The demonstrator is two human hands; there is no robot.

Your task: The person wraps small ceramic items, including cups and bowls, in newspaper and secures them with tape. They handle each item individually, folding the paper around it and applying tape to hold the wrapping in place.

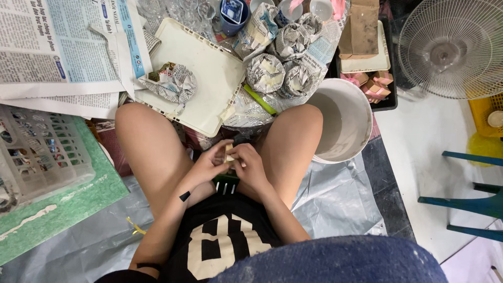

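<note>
- Far left: grey plastic basket (36,152) sitting on a green mat (78,204), with spread newspaper (57,47) above it.
- Cream tray (196,73) just above the knees, with a crumpled newspaper bundle (170,83) lying on it.
- Left hand (209,163) down between the thighs, fingers curled in and pinching a small pale piece (229,157).
- Right hand (250,166) pressed right up against the left, fingers bent around the same piece, so both hands grip it. Hard to tell what the piece actually is, mostly hidden.
- Green comb-like tool (226,183) just under the hands, resting on the lap.
- More paper-wrapped bundles (283,65) past the tray.
- White bucket (343,120) beside the right knee.
- Fan (453,47) at top right.
</note>
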